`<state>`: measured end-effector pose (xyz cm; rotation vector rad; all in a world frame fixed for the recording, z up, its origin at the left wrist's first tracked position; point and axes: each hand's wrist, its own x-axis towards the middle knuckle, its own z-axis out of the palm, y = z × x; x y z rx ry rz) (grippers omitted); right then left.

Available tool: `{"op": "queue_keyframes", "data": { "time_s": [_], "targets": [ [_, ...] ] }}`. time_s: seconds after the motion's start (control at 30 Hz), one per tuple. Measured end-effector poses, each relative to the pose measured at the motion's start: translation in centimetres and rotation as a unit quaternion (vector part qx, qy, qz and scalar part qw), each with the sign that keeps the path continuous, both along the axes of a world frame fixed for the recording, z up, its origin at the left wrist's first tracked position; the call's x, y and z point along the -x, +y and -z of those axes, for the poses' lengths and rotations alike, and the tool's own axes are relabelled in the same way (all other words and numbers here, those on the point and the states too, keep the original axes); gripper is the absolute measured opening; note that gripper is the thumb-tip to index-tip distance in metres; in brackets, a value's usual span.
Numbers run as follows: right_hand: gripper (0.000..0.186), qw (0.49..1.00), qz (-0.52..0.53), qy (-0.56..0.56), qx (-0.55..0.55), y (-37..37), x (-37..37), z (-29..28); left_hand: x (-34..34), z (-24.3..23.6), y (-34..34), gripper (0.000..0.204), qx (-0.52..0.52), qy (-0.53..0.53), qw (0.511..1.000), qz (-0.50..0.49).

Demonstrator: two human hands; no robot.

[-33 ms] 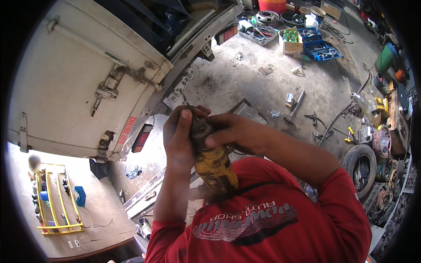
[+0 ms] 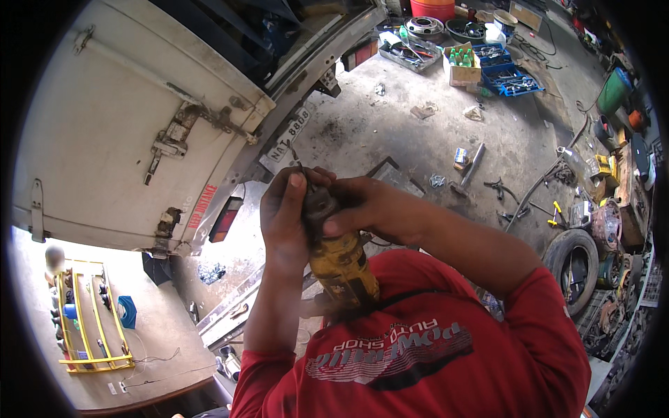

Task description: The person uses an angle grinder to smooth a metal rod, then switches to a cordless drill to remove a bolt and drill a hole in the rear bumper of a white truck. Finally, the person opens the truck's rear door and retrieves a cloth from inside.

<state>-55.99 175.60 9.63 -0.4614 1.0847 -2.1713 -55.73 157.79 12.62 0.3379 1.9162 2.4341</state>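
Note:
A worn yellow power drill (image 2: pixel 343 272) rests against my red shirt, its front end pointing up and away from me toward the vehicle. Both hands meet at its dark front end (image 2: pixel 320 207). My left hand (image 2: pixel 281 209) closes round the chuck area from the left, thumb up along it. My right hand (image 2: pixel 362 204) grips the same part from the right, with its thumb across the dark housing. Between the fingers a thin drill bit (image 2: pixel 297 159) sticks out. The chuck itself is mostly hidden by my fingers.
A white vehicle door (image 2: pixel 118 125) with latches stands at the left. On the floor to the right lie a hammer (image 2: pixel 474 167) and a small box (image 2: pixel 460 158). Farther off are blue toolboxes (image 2: pixel 512 80) and a carton of green bottles (image 2: pixel 461 73). A tyre (image 2: pixel 571 261) lies at right.

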Motion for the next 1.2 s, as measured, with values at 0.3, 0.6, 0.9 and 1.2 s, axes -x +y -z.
{"op": "queue_keyframes", "data": {
  "time_s": [0.3, 0.6, 0.9, 1.2],
  "targets": [
    [0.070, 0.998, -0.011, -0.044, 0.035, 0.0, -0.1, 0.5, 0.0, -0.4, 0.0, 0.041, 0.029, 0.009, 1.000, -0.005],
    [0.073, 0.997, 0.082, 0.013, 0.010, -1.0, -0.8, -0.1, 0.3, -0.2, -1.0, 0.040, -0.072, -0.042, 0.993, 0.087],
    [0.066, 0.997, 0.063, -0.034, -0.005, -0.5, -1.2, 0.3, 0.1, 0.3, -1.5, 0.056, -0.069, -0.079, 0.981, 0.162],
    [0.071, 0.982, 0.141, 0.060, -0.106, -1.5, -1.7, 1.1, -0.3, -0.3, -1.7, 0.045, -0.012, -0.093, 0.990, 0.108]
  ]
}}
